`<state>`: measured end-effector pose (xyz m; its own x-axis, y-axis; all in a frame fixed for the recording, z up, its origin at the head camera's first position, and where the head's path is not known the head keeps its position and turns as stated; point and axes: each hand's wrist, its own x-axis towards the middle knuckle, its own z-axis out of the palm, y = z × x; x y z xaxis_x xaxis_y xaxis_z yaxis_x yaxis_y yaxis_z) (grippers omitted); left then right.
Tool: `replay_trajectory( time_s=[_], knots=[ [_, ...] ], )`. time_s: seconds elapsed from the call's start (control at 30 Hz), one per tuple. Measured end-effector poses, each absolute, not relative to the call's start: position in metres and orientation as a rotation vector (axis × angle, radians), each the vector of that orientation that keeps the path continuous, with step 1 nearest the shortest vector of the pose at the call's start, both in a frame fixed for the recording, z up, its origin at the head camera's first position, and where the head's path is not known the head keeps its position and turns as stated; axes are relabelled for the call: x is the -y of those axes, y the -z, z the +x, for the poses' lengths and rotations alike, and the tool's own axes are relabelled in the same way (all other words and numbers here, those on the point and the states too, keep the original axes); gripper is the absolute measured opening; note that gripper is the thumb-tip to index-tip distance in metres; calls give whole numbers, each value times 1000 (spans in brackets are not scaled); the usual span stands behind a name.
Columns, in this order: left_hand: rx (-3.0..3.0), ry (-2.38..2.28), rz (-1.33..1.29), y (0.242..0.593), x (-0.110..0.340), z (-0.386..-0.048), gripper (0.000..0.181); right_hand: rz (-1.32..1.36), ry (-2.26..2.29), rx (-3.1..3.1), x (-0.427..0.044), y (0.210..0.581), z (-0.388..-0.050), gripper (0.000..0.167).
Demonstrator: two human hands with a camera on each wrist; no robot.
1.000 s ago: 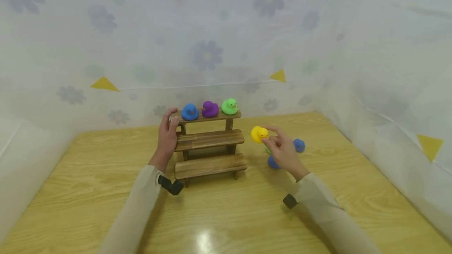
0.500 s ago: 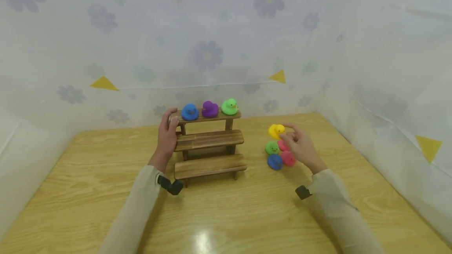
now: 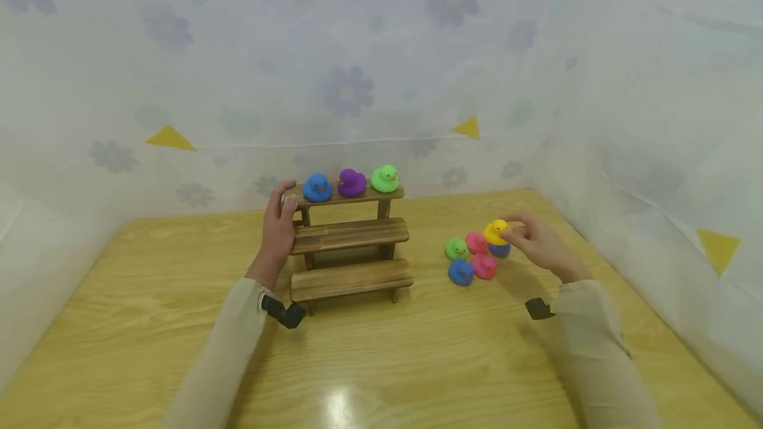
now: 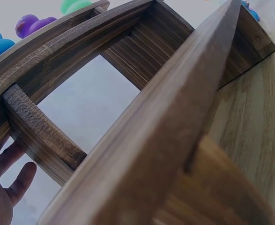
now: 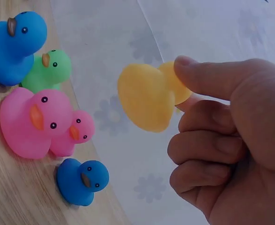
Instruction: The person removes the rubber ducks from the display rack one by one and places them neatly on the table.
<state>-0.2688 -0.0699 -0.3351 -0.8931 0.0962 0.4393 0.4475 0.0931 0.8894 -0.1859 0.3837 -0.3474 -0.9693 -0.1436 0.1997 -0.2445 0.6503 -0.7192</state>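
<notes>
Right hand point(image 3: 545, 248) pinches yellow duck point(image 3: 495, 233), apart from 5 ducks point(image 3: 484, 266), inside table edge point(image 3: 610, 285).

From here I see a yellow duck point(image 3: 495, 233), pink ducks point(image 3: 484, 266), a brown stand point(image 3: 350, 236) and whitish cloth point(image 3: 268, 12) with greyish flowers point(image 3: 348, 91).

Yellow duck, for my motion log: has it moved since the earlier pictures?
Yes: in the head view, the yellow duck moved right, farther from the wooden stand.

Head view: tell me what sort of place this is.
Probably a makeshift tabletop nook, perhaps for play or filming; the room beyond is out of sight. Flowered sheeting walls in a wood-grained table, which bears a small stepped stand and toy ducks.
</notes>
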Motion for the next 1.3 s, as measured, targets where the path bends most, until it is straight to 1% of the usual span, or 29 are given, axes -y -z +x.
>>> replay_trajectory(
  time_s=[0.5,0.7,0.93,1.0,1.17,1.3],
  knots=[
    [2140,1880,-510,333,73,-265,45,208,-1227,2912,-406,349,-180,37],
    [2138,1890,-516,334,72,-268,45,220,-1216,3016,-409,351,-178,36],
    [2088,1910,-518,357,76,-291,45,327,-1163,3064,-410,356,-183,36],
    [2067,1898,-531,360,76,-294,45,323,-1164,3082,-410,357,-183,35],
    [2038,1890,-551,362,74,-295,43,283,-1204,3103,-411,361,-183,34],
    [2059,1909,-549,356,73,-288,44,308,-1241,3085,-413,364,-183,31]
  ],
)
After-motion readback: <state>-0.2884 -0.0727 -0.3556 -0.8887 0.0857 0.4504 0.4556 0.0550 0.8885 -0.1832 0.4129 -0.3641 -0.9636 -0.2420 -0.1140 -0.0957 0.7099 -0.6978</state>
